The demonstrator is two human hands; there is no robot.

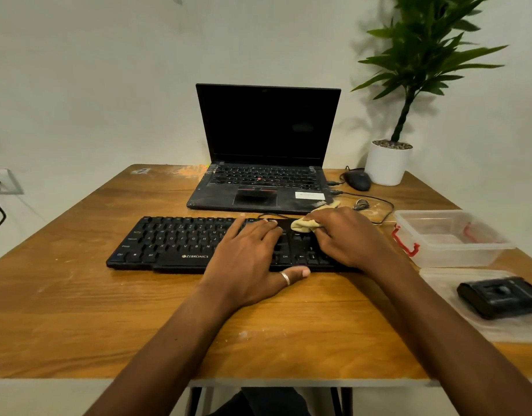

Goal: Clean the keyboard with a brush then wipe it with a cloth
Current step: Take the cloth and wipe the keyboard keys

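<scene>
A black keyboard (174, 241) lies across the middle of the wooden table (78, 310). My left hand (246, 262) rests flat on its right-centre keys, fingers spread, thumb hooked over the front edge. My right hand (349, 235) presses a bunched yellowish cloth (304, 225) onto the keyboard's right part, near its back edge; the hand covers most of the cloth. A bit of the cloth shows behind the hand near the laptop. No brush is visible.
An open black laptop (264, 151) stands behind the keyboard. A mouse (358, 180) and a potted plant (388, 163) sit at the back right. A clear plastic box (448, 238), its lid (439, 283) and a black block (499, 295) lie at the right.
</scene>
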